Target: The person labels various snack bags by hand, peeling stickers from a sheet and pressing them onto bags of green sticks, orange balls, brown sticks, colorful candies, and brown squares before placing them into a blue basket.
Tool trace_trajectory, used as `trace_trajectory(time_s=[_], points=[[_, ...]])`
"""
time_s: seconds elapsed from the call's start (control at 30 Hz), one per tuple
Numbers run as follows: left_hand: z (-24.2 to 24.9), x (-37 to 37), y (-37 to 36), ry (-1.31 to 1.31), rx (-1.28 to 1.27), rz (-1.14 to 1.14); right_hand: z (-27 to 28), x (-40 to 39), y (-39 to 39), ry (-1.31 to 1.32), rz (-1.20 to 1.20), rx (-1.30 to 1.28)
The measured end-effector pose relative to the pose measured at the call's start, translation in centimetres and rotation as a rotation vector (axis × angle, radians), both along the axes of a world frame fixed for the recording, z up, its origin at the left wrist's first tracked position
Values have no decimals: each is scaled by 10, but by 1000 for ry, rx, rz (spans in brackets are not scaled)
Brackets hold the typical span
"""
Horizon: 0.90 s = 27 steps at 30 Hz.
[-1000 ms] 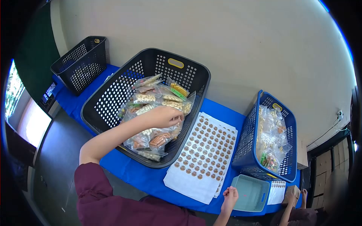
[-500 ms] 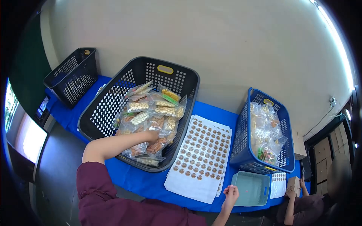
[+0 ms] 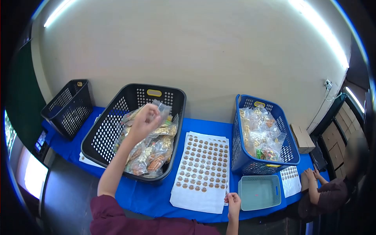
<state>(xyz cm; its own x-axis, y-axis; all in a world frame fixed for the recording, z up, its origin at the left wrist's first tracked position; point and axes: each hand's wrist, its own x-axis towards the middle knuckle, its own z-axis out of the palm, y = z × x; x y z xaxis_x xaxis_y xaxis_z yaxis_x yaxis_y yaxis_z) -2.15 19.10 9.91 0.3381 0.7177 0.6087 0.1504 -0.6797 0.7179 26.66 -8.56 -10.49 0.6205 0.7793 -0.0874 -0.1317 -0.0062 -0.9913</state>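
Observation:
My left hand (image 3: 147, 119) is raised over the large black basket (image 3: 178, 113), its fingers closed on a clear plastic packet (image 3: 163, 107). Only the transparent upper part of that packet shows clearly; my hand hides some of it. Below it, the basket holds a heap of snack packets (image 3: 145, 156), with pale and orange-brown pieces inside. Near the lower right corner of a sheet of round stickers (image 3: 203, 164), my right hand (image 3: 234, 203) has its fingers pinched together. Whatever is between those fingertips is too small to make out.
A blue basket (image 3: 237, 156) of filled packets stands to the right, behind a pale green tray (image 3: 259, 196). Another black basket (image 3: 74, 113) is at far left. Beyond the tray lie a smaller sticker sheet (image 3: 290, 182) and a co-worker's hands (image 3: 311, 174). Blue cloth (image 3: 145, 196) covers the table.
My left hand has risen out of the heap in the black basket, now with a packet. My right hand stays pinched beside the sticker sheet. The camera view has tilted upward.

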Motion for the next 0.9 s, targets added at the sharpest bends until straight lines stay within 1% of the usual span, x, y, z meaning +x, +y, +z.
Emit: trace_trajectory(time_s=[0.03, 0.1, 0.17, 0.2, 0.23, 0.27, 0.3, 0.37, 0.4, 0.5, 0.53, 0.63, 0.67, 0.7, 0.77, 0.87, 0.9], points=[[4, 4, -16, -119, -2, -88, 5, -4, 2, 4, 37, 6], [4, 10, -45, -354, -19, -269, 17, -12, 7, 82, 209, 35], [6, 17, -77, -436, -231, -408, 44, -25, 15, 159, 375, 89], [2, 20, -89, -478, -342, -474, 58, -31, 20, 178, 452, 169], [-10, 24, -91, -509, -396, -597, 72, -37, 26, 196, 531, 247], [-19, 27, -98, -508, -489, -654, 80, -42, 29, 213, 610, 325], [-25, 31, -105, -505, -583, -708, 79, -47, 30, 265, 625, 363], [-35, 37, -117, -521, -641, -743, 75, -53, 33, 375, 656, 440], [-38, 37, -122, -528, -670, -757, 81, -52, 30, 478, 665, 330], [-48, 21, -127, -306, -598, -502, 68, -38, 22, 329, 753, 202], [-51, 18, -129, -232, -573, -418, 74, -45, 18, 282, 674, 249], [-72, 11, -148, -235, -789, -417, 66, -45, 3, 260, 754, 189], [-83, 11, -152, -211, -813, -445, 65, -43, -2, 308, 834, 125], [-96, 11, -156, -207, -833, -469, 59, -40, -5, 265, 871, 36], [-110, 12, -165, -272, -951, -480, 44, -37, -10, 179, 943, -146], [-122, 9, -174, -490, -1112, -572, 39, -35, -23, 289, 852, -109], [-130, 10, -177, -469, -1104, -573, 37, -32, -28, 322, 817, -107]])
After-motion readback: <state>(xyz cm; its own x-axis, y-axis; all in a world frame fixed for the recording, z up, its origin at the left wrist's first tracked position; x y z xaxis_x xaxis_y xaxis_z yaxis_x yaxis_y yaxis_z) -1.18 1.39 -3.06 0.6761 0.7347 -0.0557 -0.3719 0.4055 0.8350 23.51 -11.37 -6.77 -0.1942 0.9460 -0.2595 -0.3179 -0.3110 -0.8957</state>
